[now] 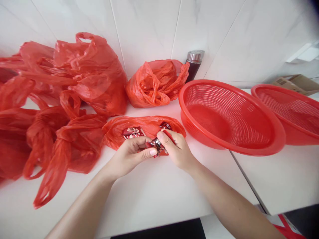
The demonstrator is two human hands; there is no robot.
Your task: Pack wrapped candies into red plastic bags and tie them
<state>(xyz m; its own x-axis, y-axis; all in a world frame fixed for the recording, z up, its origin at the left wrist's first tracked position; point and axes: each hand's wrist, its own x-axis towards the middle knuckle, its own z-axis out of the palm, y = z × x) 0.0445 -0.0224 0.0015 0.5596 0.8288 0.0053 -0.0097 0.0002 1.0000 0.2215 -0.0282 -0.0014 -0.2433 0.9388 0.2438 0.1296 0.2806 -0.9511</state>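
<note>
Both my hands meet over an opened red plastic bag (114, 131) in the middle of the white table. Between the fingertips of my left hand (132, 154) and my right hand (178, 149) is a small wrapped candy (157, 143) in a dark red and brown shiny wrapper. Thumb and fingers of each hand pinch it, one from either side. Inside the bag, left of the candy, lie red and white printed packets (134, 132). Another dark wrapped candy (165, 125) rests just behind my right fingers. My fingers partly cover the held candy.
Several full red plastic bags (94, 76) crowd the left, some knotted. Another red bag (157, 83) stands by the wall next to a dark flask (193, 64). Two red perforated baskets (231, 116) sit at right. A cardboard box (296, 84) is behind them. A seam (246, 179) divides the tabletop.
</note>
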